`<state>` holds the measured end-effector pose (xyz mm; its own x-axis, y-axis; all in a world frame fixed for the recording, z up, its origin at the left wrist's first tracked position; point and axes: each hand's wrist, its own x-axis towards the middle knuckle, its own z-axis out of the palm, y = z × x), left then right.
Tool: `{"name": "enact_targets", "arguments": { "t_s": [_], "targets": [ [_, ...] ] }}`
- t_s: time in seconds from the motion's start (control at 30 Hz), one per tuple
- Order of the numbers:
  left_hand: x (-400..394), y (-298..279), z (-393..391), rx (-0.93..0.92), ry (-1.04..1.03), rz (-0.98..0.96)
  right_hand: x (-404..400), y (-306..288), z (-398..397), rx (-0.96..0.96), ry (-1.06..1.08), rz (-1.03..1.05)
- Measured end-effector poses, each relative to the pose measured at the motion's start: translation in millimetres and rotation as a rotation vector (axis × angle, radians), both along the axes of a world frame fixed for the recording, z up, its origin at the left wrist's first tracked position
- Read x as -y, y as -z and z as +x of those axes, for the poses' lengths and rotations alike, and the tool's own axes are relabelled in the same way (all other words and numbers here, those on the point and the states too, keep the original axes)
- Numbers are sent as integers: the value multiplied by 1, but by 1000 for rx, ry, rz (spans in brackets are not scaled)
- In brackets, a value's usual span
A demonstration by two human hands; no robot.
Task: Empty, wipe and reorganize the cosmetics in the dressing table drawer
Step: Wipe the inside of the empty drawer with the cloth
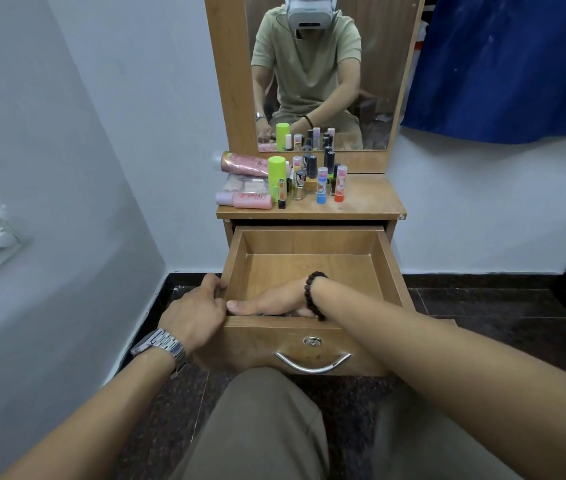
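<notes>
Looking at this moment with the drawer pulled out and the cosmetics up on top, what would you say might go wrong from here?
The bottles stand packed close on the dressing table top; jolting the open drawer might topple them. The left hand grips the drawer's front corner, so pushing it shut could pinch fingers. The right hand lies low behind the front wall, hiding whatever is beneath it.

Even, soft indoor light, moderately bright; source unclear. Faint shadows inside drawer (312,268) and under tabletop (361,199). No strong glare; small highlight on metal handle (312,365). Wide-angle bending at left wall (49,202). Forearms at lower frame slightly soft, overall mild blur.
</notes>
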<state>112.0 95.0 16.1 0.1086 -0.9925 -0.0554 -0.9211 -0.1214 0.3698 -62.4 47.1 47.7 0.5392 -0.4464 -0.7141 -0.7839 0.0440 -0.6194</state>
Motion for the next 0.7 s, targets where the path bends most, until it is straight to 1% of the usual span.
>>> {"name": "enact_targets", "arguments": {
  "t_s": [0.1,0.23,0.37,0.53,0.6,0.7],
  "targets": [
    [0,0,1,-13,2,4,3,5,8,18,-30,39],
    [2,0,0,9,7,-25,1,4,-19,71,-25,27],
    [1,0,-1,16,11,-37,7,3,-50,1,-84,48],
    [0,-1,0,19,13,-40,11,-1,-98,-94,-109,11],
    [1,-1,0,15,14,-37,11,-7,-120,-107,-96,-12],
    [1,-1,0,16,11,-37,17,-8,-141,-73,7,-74]
  ]
}}
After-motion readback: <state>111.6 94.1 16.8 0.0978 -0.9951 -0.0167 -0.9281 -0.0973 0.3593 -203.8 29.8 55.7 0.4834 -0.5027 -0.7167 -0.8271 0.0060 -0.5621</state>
